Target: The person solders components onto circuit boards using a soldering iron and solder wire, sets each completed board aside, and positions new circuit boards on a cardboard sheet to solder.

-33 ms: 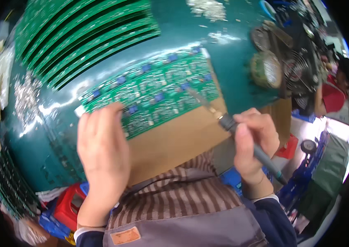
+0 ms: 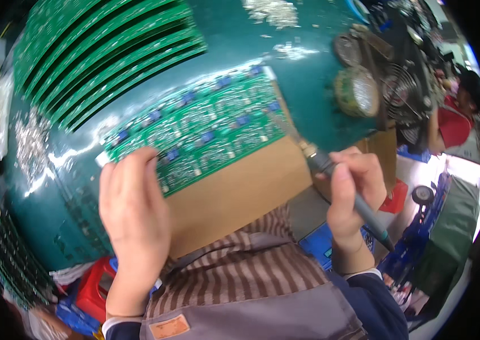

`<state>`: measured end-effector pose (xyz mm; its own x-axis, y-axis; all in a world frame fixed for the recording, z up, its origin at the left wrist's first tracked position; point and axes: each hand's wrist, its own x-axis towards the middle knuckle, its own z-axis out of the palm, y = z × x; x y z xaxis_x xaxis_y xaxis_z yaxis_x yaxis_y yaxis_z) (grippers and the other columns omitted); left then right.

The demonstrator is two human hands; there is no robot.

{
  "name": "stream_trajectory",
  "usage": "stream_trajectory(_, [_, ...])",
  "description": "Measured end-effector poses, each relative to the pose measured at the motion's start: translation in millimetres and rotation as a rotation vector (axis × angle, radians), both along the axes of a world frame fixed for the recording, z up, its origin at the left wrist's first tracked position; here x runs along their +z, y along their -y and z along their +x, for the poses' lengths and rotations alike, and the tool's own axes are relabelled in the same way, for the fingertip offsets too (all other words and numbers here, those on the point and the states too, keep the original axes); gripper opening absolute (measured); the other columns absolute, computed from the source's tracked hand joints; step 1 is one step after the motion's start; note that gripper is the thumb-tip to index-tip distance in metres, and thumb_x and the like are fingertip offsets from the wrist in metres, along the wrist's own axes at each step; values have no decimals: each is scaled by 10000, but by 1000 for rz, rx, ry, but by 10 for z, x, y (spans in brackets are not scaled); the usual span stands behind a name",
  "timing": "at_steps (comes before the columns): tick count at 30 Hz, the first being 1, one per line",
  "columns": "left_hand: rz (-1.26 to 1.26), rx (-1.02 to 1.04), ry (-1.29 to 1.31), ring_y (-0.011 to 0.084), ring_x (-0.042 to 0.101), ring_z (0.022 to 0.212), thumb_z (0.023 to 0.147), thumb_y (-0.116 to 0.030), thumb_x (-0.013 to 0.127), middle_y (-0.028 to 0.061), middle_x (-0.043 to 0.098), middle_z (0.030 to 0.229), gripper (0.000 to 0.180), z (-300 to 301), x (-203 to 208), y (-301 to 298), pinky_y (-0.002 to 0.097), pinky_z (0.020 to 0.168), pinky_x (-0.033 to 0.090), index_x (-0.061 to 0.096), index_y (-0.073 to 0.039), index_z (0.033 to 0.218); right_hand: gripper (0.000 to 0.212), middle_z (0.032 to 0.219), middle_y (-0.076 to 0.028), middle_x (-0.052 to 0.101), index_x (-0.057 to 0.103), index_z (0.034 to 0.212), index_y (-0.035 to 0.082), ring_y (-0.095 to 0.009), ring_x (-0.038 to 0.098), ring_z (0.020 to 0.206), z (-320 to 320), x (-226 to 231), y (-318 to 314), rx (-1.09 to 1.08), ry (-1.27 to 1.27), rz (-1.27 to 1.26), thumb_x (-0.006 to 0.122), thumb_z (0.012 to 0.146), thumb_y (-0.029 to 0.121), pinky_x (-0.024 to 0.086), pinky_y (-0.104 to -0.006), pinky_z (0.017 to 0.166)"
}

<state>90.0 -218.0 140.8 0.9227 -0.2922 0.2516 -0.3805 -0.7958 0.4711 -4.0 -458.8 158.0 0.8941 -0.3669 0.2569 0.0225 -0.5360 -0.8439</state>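
Note:
A green circuit board with rows of blue parts and many small silvery ones lies tilted on a brown cardboard sheet. My left hand is closed at the board's lower left end, its fingers bent over the edge; the fingertips are partly hidden. In my right hand is a soldering iron, held like a pen with the thumb on top. The iron's thin tip points at the board's right end, close to a blue part. Whether it touches the board, I cannot tell.
Several green boards stand in a row at the back left. Piles of small metal parts lie on the green table. At the right are a round roll and a fan. A person in red sits further right.
The soldering iron's tip has shifted right along the board, toward its right end. The whole view has slid slightly, and my left hand stays at the board's left end.

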Motion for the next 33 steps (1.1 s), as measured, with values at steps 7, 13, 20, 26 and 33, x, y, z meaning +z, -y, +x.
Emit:
stream_trajectory(7, [-169, 189, -202, 177, 599, 648, 880, 7, 659, 79, 668, 815, 70, -78, 86, -139, 301, 592, 473, 659, -21, 945, 150, 887, -78, 657, 627, 1052, -22, -103, 597, 738, -253, -357, 727, -532, -33, -352, 604, 944, 80, 487, -245, 694])
stream_trajectory(13, [-26, 224, -39, 254, 593, 678, 840, -6, 693, 84, 679, 853, 87, -99, 65, -373, 344, 570, 462, 659, -48, 909, 154, 894, -93, 640, 620, 1064, -26, -124, 611, 762, 24, -264, 162, -324, 96, -179, 580, 925, 26, 495, -257, 706])
stream_trajectory(20, [-120, 153, -24, 223, 563, 637, 766, 31, 740, 72, 706, 853, 165, -139, -58, -403, 336, 592, 480, 656, -40, 888, 179, 747, -126, 675, 629, 957, -47, -243, 637, 608, 388, -70, -803, 380, 101, -23, 679, 785, -39, 509, -325, 578])
stream_trajectory(26, [-123, 135, 11, 142, 492, 564, 775, 26, 741, 45, 714, 838, 147, -109, -112, -472, 264, 513, 442, 684, -54, 884, 99, 682, -117, 638, 654, 816, -50, -239, 607, 554, 538, -145, -1043, 390, 96, 11, 694, 726, -37, 476, -316, 542])
stream_trajectory(33, [-118, 103, 35, 157, 540, 580, 747, 38, 751, 41, 698, 794, 171, -59, -99, -490, 280, 523, 451, 704, -59, 880, 104, 687, -117, 638, 650, 821, -50, -235, 610, 561, 586, -170, -1075, 384, 44, 5, 695, 728, -38, 479, -312, 551])
